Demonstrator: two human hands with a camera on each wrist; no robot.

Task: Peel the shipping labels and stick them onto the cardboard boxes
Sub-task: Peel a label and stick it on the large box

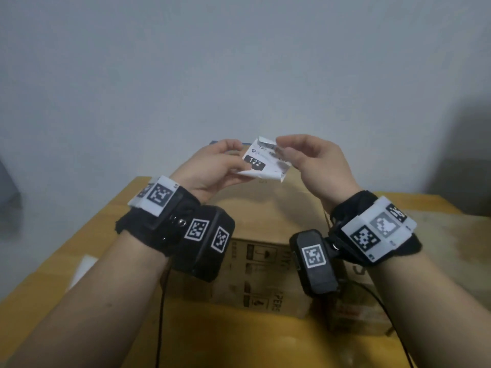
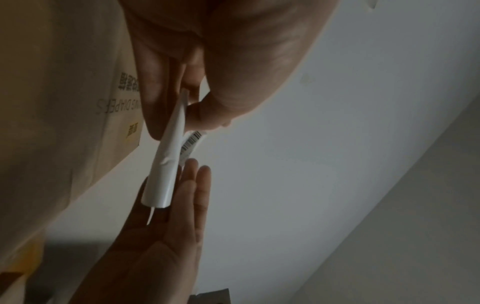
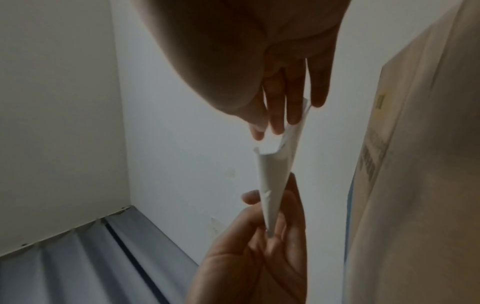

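A white shipping label (image 1: pixel 261 163) printed with "122" is held in the air above a cardboard box (image 1: pixel 265 208). My left hand (image 1: pixel 243 156) pinches the label's left edge between thumb and fingers. My right hand (image 1: pixel 284 150) pinches its top right corner, where the paper folds back. In the left wrist view the label (image 2: pixel 166 164) shows edge-on and curved, with a barcode strip lifting off it, my left hand (image 2: pixel 185 109) pinching its end. In the right wrist view my right hand (image 3: pixel 272 127) is at the curled corner of the label (image 3: pixel 275 170).
The box stands on a yellow table (image 1: pixel 79 248), its printed front face (image 1: pixel 255 274) towards me. A white sheet (image 1: pixel 82 269) lies on the table at the left. A pale wall (image 1: pixel 239 62) rises close behind. A dark shape (image 1: pixel 465 168) stands at the right.
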